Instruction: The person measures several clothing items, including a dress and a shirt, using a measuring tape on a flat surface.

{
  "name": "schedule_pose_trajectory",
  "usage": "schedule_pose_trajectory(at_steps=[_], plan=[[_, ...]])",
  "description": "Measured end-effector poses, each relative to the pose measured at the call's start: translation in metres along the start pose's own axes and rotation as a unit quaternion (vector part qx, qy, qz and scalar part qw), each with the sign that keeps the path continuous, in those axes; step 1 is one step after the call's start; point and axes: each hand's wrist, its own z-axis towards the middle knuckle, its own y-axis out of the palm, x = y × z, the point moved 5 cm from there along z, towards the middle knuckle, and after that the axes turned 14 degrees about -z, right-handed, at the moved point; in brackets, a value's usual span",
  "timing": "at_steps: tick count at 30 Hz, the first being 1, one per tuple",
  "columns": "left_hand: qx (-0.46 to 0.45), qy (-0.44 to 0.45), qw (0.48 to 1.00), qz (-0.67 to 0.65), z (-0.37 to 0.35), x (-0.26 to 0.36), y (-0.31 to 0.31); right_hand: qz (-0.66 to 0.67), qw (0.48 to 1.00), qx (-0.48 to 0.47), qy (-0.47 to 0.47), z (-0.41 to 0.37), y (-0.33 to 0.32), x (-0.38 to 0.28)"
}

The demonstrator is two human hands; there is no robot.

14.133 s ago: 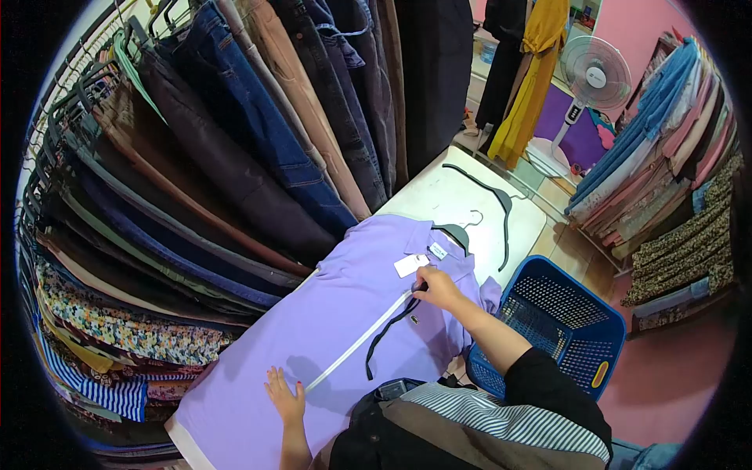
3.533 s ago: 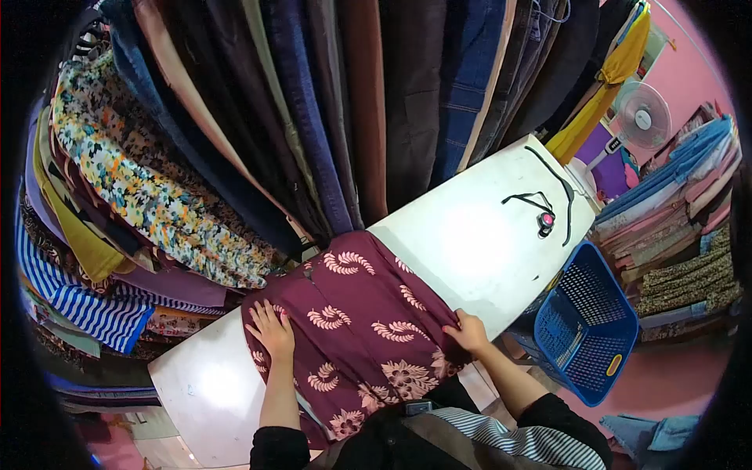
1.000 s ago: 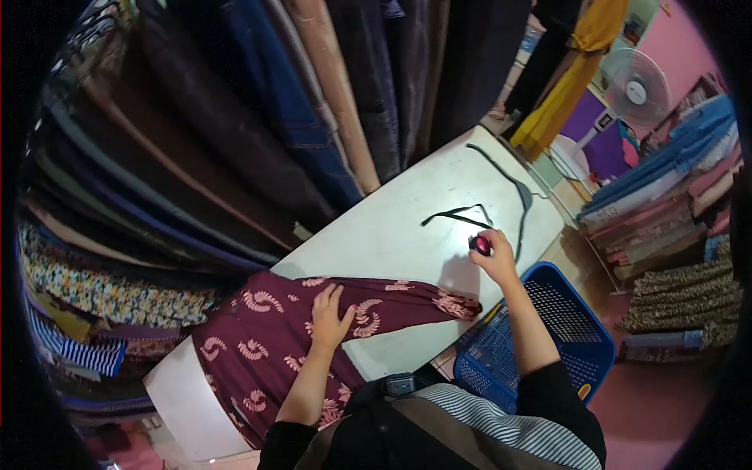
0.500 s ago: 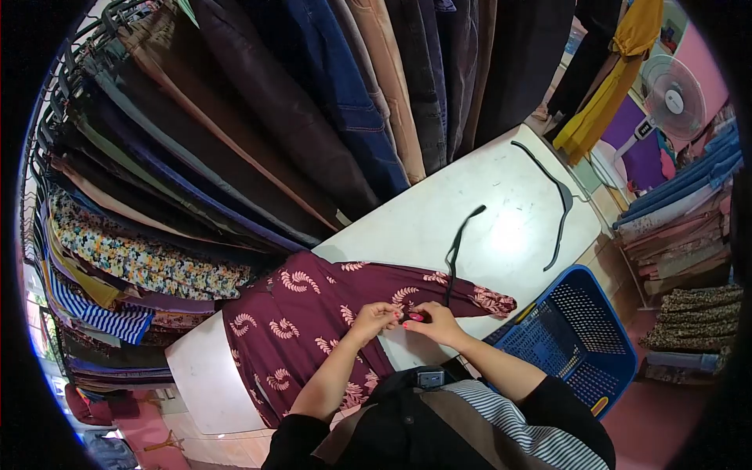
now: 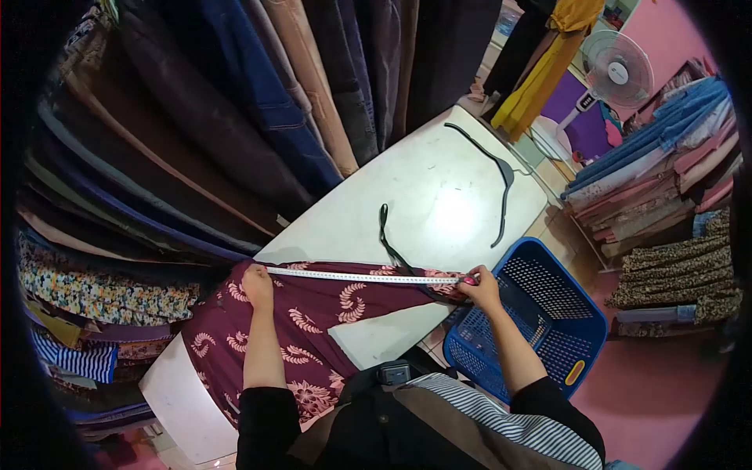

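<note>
On a white table (image 5: 439,196), the left hand (image 5: 257,284) pinches one end of a tape measure (image 5: 360,276) stretched taut across a maroon garment (image 5: 313,309); the right hand (image 5: 481,288) grips its other end, just beside a blue basket (image 5: 564,337).

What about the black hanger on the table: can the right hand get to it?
Probably yes. The hanger lies on bare table beyond the right hand, with nothing between them. But that hand is pinching the measuring tape over the maroon garment, so it would have to let go first.
</note>
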Motion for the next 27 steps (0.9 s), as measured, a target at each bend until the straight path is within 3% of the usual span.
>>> schedule_pose_trajectory(at_steps=[9,11,13,15,16,19,23,27], plan=[[-0.004,0.016,1.0,0.013,0.0,-0.006,-0.003,0.026,1.0,-0.011,-0.012,0.011,0.012,0.016],[-0.004,0.024,0.997,-0.077,0.001,-0.018,-0.006,0.03,0.999,-0.014,0.0,0.014,0.014,0.02],[-0.003,-0.025,0.986,-0.162,-0.006,-0.005,-0.03,0.117,0.988,-0.091,0.033,0.007,0.007,-0.003],[0.021,-0.044,0.979,-0.198,-0.017,-0.005,-0.06,0.151,0.984,-0.082,-0.038,0.0,0.004,-0.041],[0.04,-0.054,0.957,-0.281,-0.024,-0.028,-0.071,0.176,0.977,-0.117,-0.041,-0.013,-0.003,-0.076],[0.094,-0.109,0.948,-0.283,-0.064,-0.086,-0.131,0.151,0.963,-0.18,-0.132,-0.024,0.034,-0.142],[0.243,-0.203,0.903,-0.29,-0.157,-0.163,-0.235,0.154,0.913,-0.266,-0.269,-0.064,0.099,-0.244],[0.332,-0.278,0.892,-0.132,-0.284,-0.281,-0.307,0.021,0.864,-0.288,-0.413,-0.115,0.182,-0.324]])
